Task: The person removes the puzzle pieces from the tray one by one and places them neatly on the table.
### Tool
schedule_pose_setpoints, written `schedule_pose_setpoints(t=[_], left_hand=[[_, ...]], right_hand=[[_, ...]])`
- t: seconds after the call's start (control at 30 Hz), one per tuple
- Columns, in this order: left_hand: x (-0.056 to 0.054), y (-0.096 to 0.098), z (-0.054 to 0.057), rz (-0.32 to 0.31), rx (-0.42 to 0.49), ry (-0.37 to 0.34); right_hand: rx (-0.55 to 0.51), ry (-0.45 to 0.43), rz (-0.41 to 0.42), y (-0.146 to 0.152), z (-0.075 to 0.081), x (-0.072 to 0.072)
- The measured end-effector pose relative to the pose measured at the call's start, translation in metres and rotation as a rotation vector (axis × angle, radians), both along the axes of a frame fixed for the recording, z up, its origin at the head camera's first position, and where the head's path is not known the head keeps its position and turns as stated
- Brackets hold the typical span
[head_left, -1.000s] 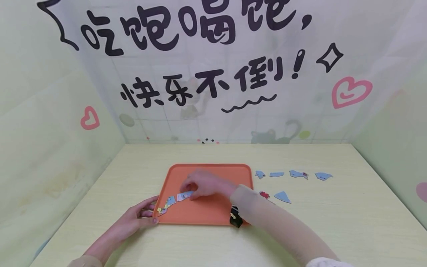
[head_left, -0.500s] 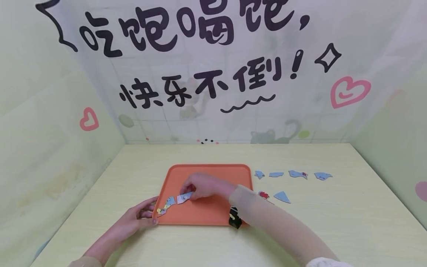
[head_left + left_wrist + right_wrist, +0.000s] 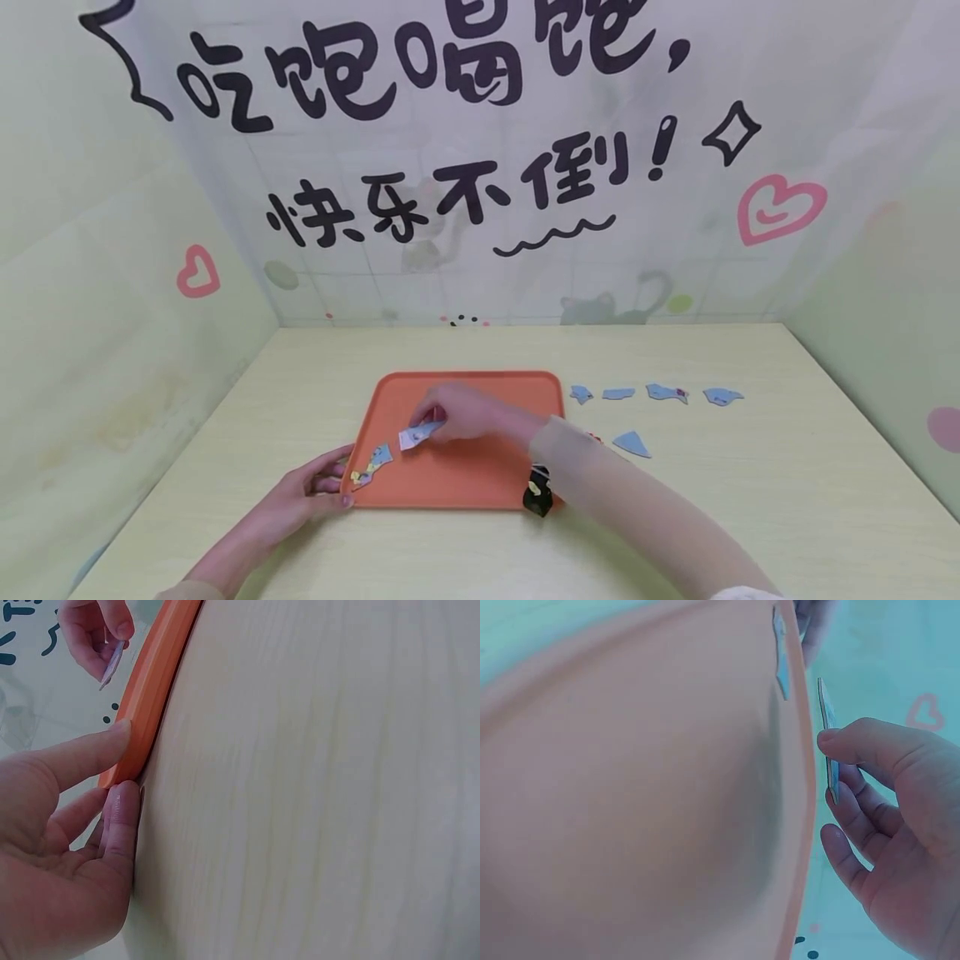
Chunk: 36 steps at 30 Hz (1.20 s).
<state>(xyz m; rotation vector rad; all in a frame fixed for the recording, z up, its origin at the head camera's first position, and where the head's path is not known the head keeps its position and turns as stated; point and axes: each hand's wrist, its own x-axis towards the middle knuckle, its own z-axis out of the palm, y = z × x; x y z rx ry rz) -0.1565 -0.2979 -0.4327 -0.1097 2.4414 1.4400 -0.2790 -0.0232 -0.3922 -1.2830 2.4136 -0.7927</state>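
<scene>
My right hand (image 3: pixel 461 410) pinches a light-blue printed puzzle piece (image 3: pixel 416 435) between thumb and fingers, over the orange tray (image 3: pixel 465 504). In the right wrist view this puzzle piece (image 3: pixel 827 727) appears edge-on, apart from the tray surface. My left hand (image 3: pixel 311 486) grips the tray's front left corner; the left wrist view has its thumb on the rim (image 3: pixel 142 712) and fingertips against the corner from below. Inside that corner lie blue-and-yellow puzzle pieces (image 3: pixel 372 468), end to end along the left side.
Right of the tray, several blue puzzle pieces (image 3: pixel 618 393) lie in a row, with a triangular blue one (image 3: pixel 632 443) nearer. A reddish piece is mostly hidden behind the right sleeve (image 3: pixel 600 475). A small black object (image 3: pixel 537 492) shows under the right wrist. Printed cloth walls (image 3: pixel 465 283) enclose the table.
My right hand has lifted the puzzle piece slightly up from the tray, tilting it and widening its gap from the corner pieces. The left hand keeps its hold on the corner.
</scene>
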Motion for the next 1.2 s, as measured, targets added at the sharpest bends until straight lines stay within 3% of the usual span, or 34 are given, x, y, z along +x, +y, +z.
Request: schedule_pose_setpoints(t=[0.13, 0.27, 0.37, 0.83, 1.2], left_hand=[[0.0, 0.001, 0.0, 0.004, -0.006, -0.002], [0.0, 0.001, 0.001, -0.002, 0.005, 0.002], [0.0, 0.001, 0.0, -0.012, 0.013, 0.006], [0.0, -0.002, -0.001, -0.026, 0.027, -0.001], [-0.002, 0.001, 0.001, -0.012, 0.018, -0.014]], right_hand=[[-0.085, -0.02, 0.008, 0.01, -0.001, -0.001], [-0.123, 0.021, 0.005, 0.019, -0.001, -0.004], [-0.113, 0.048, -0.024, 0.027, -0.001, -0.005], [-0.112, 0.021, -0.223, 0.074, 0.006, -0.001], [-0.179, 0.071, -0.304, 0.122, 0.008, 0.003]])
